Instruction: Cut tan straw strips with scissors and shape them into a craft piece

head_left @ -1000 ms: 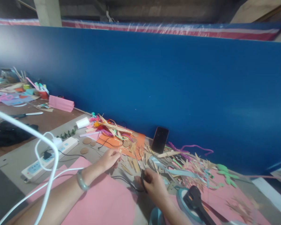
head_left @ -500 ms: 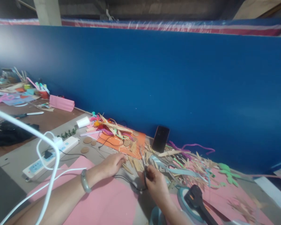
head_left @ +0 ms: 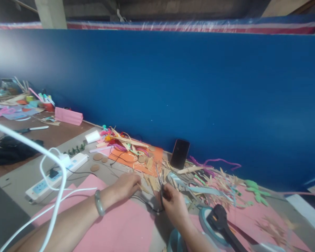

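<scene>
Your left hand (head_left: pixel 126 186) has moved to the wooden strips (head_left: pixel 153 182) by its fingertips (I can't tell whether it pinches one); your right hand (head_left: pixel 175 205) curls around the scissors (head_left: pixel 161 196), so both are at hand.

Over there I see metal scissor blades (head_left: pixel 159 179), rough, woody-looking scraps (head_left: pixel 153 183), a matt pink paper sheet (head_left: pixel 120 227), a smooth plastic power strip (head_left: pixel 77 162), a faintly glossy blue partition (head_left: pixel 173 77).

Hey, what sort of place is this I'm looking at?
Probably a handicraft workspace, though I can't tell whether it's a workshop or classroom. Pink paper covers part of the table, pale scraps lie strewn about, and the right hand holds what look like scissors.
</scene>
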The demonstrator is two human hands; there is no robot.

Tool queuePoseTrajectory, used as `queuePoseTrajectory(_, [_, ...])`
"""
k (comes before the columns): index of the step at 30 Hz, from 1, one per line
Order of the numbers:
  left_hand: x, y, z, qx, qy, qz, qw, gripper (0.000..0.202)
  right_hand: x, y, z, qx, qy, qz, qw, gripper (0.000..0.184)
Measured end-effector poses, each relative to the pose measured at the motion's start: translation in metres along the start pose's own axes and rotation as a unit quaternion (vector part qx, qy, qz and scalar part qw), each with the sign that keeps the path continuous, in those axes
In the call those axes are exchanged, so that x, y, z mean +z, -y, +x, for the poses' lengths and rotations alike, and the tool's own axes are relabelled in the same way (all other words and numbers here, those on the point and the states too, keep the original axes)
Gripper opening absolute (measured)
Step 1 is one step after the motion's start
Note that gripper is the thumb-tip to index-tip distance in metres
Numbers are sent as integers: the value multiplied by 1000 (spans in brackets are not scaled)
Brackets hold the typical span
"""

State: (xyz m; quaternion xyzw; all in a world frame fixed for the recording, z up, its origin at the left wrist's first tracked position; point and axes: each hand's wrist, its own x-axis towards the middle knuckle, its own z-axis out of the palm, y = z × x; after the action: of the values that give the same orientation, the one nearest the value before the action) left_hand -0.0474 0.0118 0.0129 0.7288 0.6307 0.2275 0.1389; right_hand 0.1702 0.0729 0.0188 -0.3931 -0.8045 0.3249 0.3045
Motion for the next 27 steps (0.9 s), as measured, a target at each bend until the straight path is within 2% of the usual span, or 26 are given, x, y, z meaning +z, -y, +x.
queuePoseTrajectory(5, [1,3,0,-9,-7,-28,1000,11,0,1,0,3,5,2,1000,33])
queuePoseTrajectory(11, [-17,7,3,-27,-8,-147,989,10,0,-1,1,4,-4,12,1000,33])
queuePoseTrajectory(15, [-24,11,3,-60,9,-195,979,12,1,-4,1,5,-2,23,1000,31])
queuePoseTrajectory(19, [-25,10,2,-77,17,-213,974,11,1,-5,2,18,5,29,999,30])
queuePoseTrajectory(27, [-22,14,4,-92,-12,-242,966,15,0,-2,2,34,11,40,999,36])
